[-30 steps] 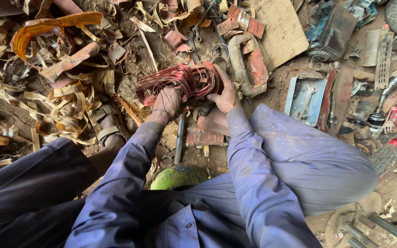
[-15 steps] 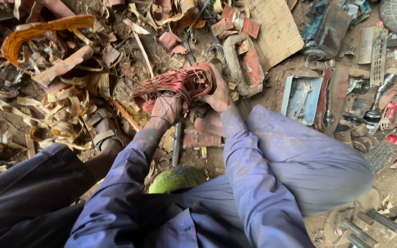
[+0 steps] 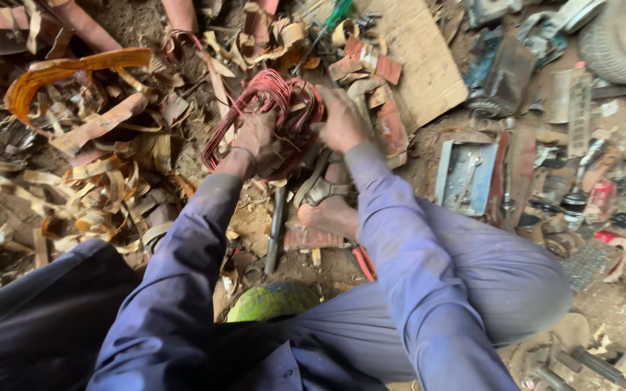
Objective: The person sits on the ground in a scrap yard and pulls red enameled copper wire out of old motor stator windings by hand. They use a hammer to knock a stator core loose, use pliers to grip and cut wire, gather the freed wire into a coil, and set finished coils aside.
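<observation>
Both of my hands grip a loop of reddish copper wire coil [image 3: 264, 93] over dirty ground. My left hand [image 3: 255, 137] clutches the coil's lower left side. My right hand [image 3: 340, 119] closes on its right end. Under the hands my sandalled foot [image 3: 327, 206] rests on the ground, and a dark metal bar [image 3: 277, 228] lies beside it. Blue sleeves cover both arms.
Curled strips of tan insulation paper [image 3: 74, 166] pile at the left. A cardboard sheet [image 3: 414, 58] lies behind the coil. Metal scrap, a grey tray [image 3: 465, 174] and small parts litter the right side. A tyre [image 3: 624, 36] sits top right. A green round object [image 3: 273, 300] lies near my lap.
My hands and the coil stay together; the left hand has shifted its grip on the coil, and the coil looks turned more upright.
</observation>
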